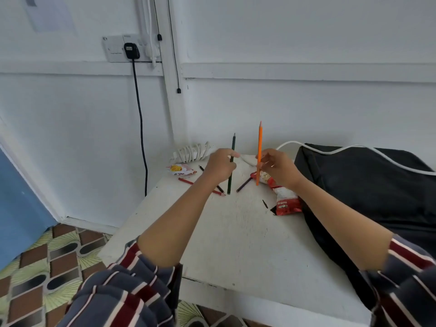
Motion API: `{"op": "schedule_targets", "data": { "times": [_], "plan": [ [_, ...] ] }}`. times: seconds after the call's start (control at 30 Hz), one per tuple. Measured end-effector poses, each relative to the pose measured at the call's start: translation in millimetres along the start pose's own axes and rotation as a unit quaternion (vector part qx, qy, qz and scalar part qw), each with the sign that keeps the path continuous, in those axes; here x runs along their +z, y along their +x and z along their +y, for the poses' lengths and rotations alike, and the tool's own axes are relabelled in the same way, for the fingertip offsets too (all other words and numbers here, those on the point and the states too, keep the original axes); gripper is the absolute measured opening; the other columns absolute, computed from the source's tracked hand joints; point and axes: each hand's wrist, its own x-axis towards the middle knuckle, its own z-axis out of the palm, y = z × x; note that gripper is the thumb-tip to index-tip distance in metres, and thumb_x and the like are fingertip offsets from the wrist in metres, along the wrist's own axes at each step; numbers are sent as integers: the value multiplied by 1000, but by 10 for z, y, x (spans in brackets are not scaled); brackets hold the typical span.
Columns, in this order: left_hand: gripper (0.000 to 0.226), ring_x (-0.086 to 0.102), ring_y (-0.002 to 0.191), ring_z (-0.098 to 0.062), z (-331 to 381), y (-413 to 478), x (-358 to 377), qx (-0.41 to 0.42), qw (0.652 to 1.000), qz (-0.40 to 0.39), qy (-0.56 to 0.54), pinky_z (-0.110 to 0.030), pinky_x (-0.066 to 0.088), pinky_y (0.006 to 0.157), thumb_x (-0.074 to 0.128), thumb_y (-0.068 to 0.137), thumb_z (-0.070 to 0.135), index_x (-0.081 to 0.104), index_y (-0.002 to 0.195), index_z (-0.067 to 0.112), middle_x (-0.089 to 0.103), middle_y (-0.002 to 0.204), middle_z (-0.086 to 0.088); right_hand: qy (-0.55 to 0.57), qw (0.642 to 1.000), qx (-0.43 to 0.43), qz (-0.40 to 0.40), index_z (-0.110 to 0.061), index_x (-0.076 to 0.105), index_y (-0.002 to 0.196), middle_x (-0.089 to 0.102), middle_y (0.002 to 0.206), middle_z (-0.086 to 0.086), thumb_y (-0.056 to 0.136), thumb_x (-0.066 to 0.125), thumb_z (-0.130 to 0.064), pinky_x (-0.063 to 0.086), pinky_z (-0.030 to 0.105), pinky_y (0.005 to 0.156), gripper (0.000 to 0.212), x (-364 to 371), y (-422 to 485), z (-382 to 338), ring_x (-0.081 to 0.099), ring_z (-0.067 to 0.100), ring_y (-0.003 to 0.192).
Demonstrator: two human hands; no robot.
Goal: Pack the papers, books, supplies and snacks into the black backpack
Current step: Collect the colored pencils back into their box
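Observation:
My left hand [219, 165] grips a dark green pencil [233, 147] upright above the white table [236, 244]. Beside it my right hand [278, 167] pinches an orange pencil [260, 138], also upright. The black backpack [368, 182] lies on the table's right side, behind my right forearm. Several loose pencils lie under my hands: a red one [186, 181], a dark one [244, 184], and a short black one [201, 168]. A red and white snack packet [286, 202] rests against the backpack. A second snack packet [180, 169], white with yellow and red, lies at the far left of the table.
A coiled white power strip [192, 152] sits at the table's back edge, and its white cable [354, 149] runs across the backpack. A black cable [141, 119] hangs from a wall socket [128, 49]. Patterned floor [47, 267] lies left of the table.

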Motion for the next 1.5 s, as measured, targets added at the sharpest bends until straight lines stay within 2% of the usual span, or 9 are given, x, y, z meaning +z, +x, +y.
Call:
{"op": "schedule_targets", "data": {
  "times": [0.13,0.27,0.5,0.73,0.87,1.0,1.1,1.23,1.5],
  "plan": [
    [39,51,118,-22,239,1,113,84,996,-11,-25,-18,37,86,45,92,-1,56,128,10,55,129,-11,46,996,37,60,-1,54,117,65,75,4,88,57,2,52,27,76,30,-258,-72,-47,62,5,64],
    [37,54,110,-23,571,82,386,143,989,-34,-34,-25,45,84,47,92,2,58,126,13,56,121,-11,41,992,57,104,-11,41,132,68,84,18,88,58,-1,52,24,77,48,-636,-299,-63,64,25,75],
    [34,58,91,-19,1336,81,1172,213,966,-106,-103,-41,53,87,52,90,2,62,120,15,52,87,8,38,982,83,164,-14,50,123,64,72,12,89,55,3,56,27,71,39,-1540,-936,139,65,21,69],
    [35,59,86,-17,2293,-130,2175,256,941,-176,-130,-29,56,74,51,93,4,58,125,16,53,99,1,-13,964,149,218,-22,56,112,67,79,20,89,57,-1,57,34,73,31,-2607,-1687,540,65,30,72],
    [37,63,88,-25,2791,-302,2803,259,935,-207,-124,-33,57,78,51,92,3,57,127,14,55,105,-2,-59,955,184,225,-18,58,112,68,84,22,89,55,2,52,15,58,31,-3241,-2124,858,63,19,62],
    [37,63,92,-25,3095,-413,3391,232,932,-240,-142,-39,55,83,52,90,3,59,124,15,58,109,-6,-92,947,219,219,-8,61,111,69,85,19,89,55,0,54,20,61,24,-3720,-2493,1212,64,8,56],
    [39,61,87,-23,3255,-443,3758,208,933,-255,-149,-32,57,74,51,89,0,60,125,13,59,103,-10,-101,943,235,212,-4,63,111,67,86,18,88,56,1,55,17,60,24,-3970,-2694,1436,63,16,60],
    [37,57,84,-18,3444,-427,4139,198,930,-271,-148,-26,55,66,52,91,1,58,126,10,53,102,-4,-117,939,258,196,-10,65,106,66,84,15,85,58,4,57,34,73,26,-4225,-2847,1806,63,26,71],
    [36,66,90,-26,3635,-239,4818,190,940,-258,-117,-38,57,77,57,89,4,59,125,10,59,121,-13,-238,923,281,110,-15,64,112,63,96,8,83,65,-6,49,30,79,30,-4542,-2895,2522,57,18,87]
  ]
}}
